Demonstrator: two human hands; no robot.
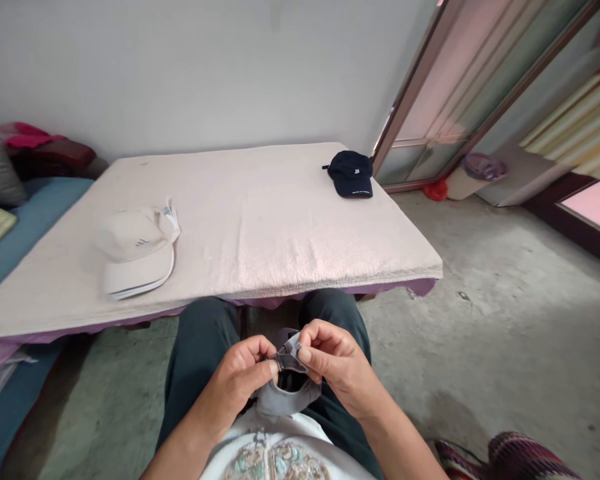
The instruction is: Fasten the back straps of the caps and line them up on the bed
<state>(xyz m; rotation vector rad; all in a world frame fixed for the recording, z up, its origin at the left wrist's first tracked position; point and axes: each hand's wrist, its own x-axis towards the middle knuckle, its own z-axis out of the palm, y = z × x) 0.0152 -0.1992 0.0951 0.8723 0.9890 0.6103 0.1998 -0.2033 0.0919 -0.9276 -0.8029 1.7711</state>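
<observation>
A grey cap [287, 403] rests over my lap, its back strap and opening turned up between my hands. My left hand [243, 375] pinches the strap beside a small metal buckle. With thumb and forefinger, my right hand [334, 360] grips the strap's other end, close to the left fingertips. Whether the strap runs through the buckle I cannot tell. On the bed-like surface ahead, a pair of nested light caps [137, 247] sits at the left. A navy cap [353, 172] with small white lettering lies at the far right.
A cream cover [280, 227] lies over the low platform in front of my knees. Bedding and a grey pillow [0, 170] are at the left. A lined bin [477, 175] stands by the glass door, and woven fabric [520, 457] is at lower right.
</observation>
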